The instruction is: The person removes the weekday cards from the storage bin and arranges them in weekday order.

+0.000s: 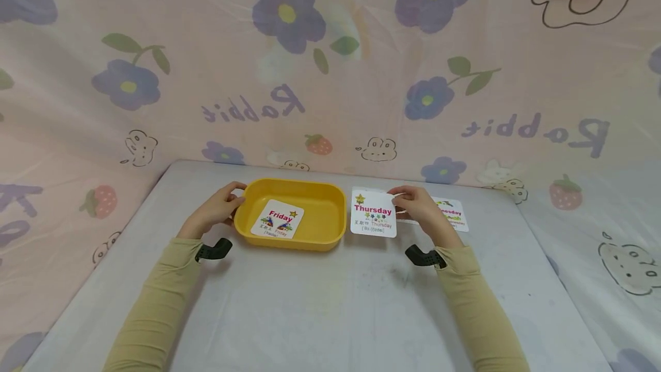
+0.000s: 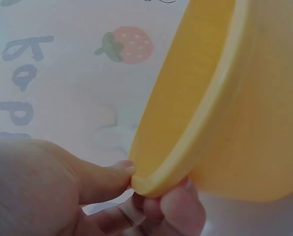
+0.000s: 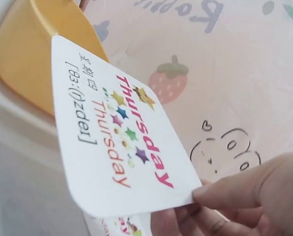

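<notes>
A yellow tray [image 1: 322, 217] stands near the back of the table, and a white "Friday" card [image 1: 277, 220] lies inside it toward its left. My left hand [image 1: 219, 206] grips the tray's left rim, thumb on top and fingers beneath, as the left wrist view shows. Just right of the tray, my right hand [image 1: 420, 209] pinches a white "Thursday" card [image 3: 100, 162] by its edge, raised above the table with its printed face up. Under and beyond that hand lies a partly hidden card [image 1: 454, 211] whose visible letters read "nesday".
The white-covered table [image 1: 320, 309] meets a hanging cloth [image 1: 330, 108] printed with flowers, rabbits and strawberries, close behind the tray. Similar cloth hangs along the left and right sides. A black strap piece sits at each wrist.
</notes>
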